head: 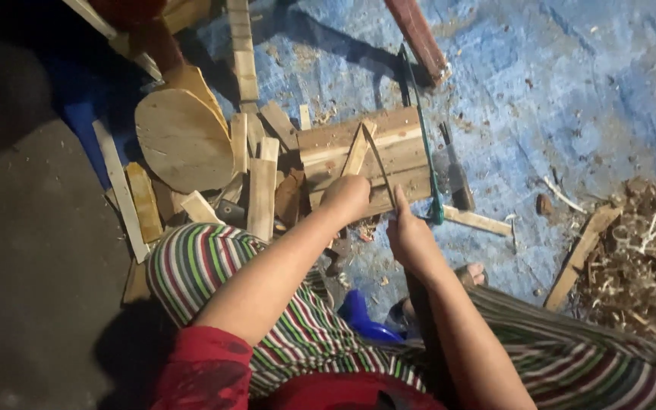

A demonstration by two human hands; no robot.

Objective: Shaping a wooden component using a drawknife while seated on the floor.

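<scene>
My left hand (347,199) is closed around the lower end of a thin pale wood strip (357,152) that leans up over a slatted wooden block (396,140). My right hand (411,237) grips a thin dark blade (380,163), whose tip meets the top of the strip. Both hands hover just in front of the block, above my knees in striped trousers (206,266). What lies under the hands is hidden.
A round wooden disc (180,140) and several offcuts (261,193) lie to the left. A green-framed saw (430,152) and a dark hand tool (457,178) rest right of the block on a blue tarp (571,91). Wood shavings (647,258) are heaped at right.
</scene>
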